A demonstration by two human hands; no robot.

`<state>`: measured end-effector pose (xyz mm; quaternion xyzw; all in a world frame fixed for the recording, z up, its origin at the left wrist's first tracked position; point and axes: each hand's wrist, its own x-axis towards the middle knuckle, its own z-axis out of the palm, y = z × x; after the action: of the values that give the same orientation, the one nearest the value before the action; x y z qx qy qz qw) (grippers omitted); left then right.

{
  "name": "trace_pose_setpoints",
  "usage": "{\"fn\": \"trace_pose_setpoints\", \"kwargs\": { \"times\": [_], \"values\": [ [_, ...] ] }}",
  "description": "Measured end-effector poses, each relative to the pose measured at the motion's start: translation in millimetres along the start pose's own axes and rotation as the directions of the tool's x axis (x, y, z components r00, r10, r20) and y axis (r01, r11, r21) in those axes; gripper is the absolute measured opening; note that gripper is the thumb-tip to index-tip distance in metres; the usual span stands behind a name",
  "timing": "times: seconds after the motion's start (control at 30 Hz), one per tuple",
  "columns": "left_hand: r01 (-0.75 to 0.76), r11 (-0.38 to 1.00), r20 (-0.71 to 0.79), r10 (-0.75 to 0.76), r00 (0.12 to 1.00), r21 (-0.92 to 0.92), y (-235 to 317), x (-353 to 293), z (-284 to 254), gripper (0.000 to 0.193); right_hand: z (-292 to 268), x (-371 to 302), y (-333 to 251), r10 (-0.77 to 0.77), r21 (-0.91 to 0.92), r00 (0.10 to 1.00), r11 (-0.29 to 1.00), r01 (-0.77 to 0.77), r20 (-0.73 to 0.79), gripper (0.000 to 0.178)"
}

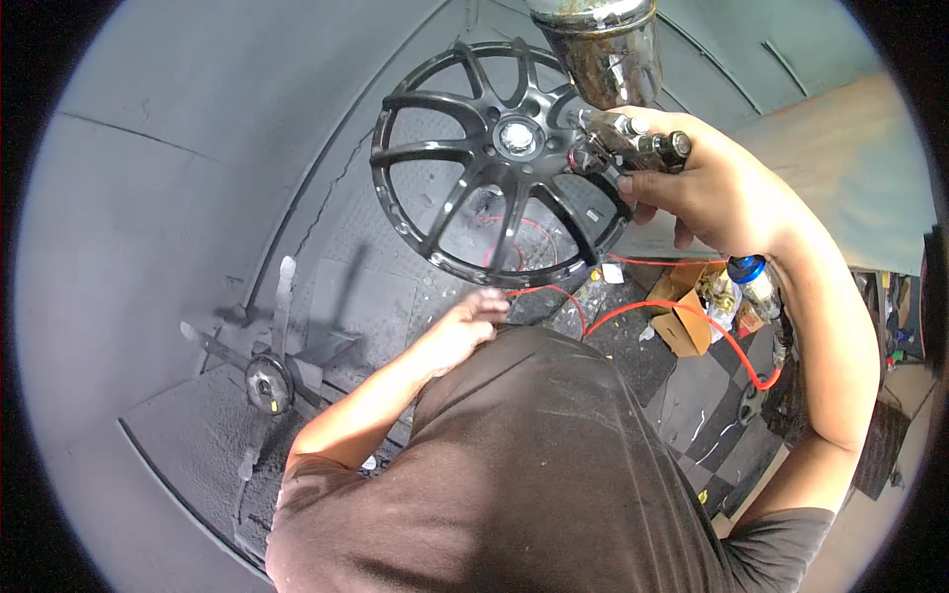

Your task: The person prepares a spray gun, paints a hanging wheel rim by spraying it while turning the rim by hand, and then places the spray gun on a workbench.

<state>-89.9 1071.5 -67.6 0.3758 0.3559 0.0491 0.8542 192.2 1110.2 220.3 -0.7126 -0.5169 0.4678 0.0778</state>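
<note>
My right hand [727, 183] is wrapped around a spray gun [628, 143] with black knobs at its back. A dark, paint-stained metal cup [608, 59] sits on top of the gun. In front of the gun stands a glossy black multi-spoke wheel rim [460, 153], with a bright silver centre. Part of its right side is hidden behind the gun and the cup. Close to the rim's lower edge is my left hand [470, 326], its fingers loosely bent and a little blurred. Nothing shows in them, and I cannot tell whether they touch the rim.
An orange-red hose [707, 321] runs across the floor and loops up near a blue-collared clear fitting [753, 282] below my right wrist. A cross-armed stand [269, 383] is at the left by the grey wall [168, 208]. An opened cardboard box [682, 326] and litter lie right.
</note>
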Motion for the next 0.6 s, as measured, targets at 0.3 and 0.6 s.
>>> {"fn": "trace_pose_setpoints", "kwargs": {
  "times": [0.3, 0.6],
  "values": [
    [-0.290, 0.936, -0.386, 0.197, 0.901, -0.199, 23.4, 7.4, -41.7, 0.046, 1.6, -4.8, -5.7, -0.074, 0.032, 0.997, 0.997, 0.074, -0.018, 0.035],
    [-0.059, 0.968, -0.229, 0.001, 0.973, -0.243, 6.2, 0.7, -6.2, 0.061, 3.9, 5.9, -6.5, -0.215, -0.015, 0.976, 0.976, 0.215, -0.012, 0.031]
  ]
}}
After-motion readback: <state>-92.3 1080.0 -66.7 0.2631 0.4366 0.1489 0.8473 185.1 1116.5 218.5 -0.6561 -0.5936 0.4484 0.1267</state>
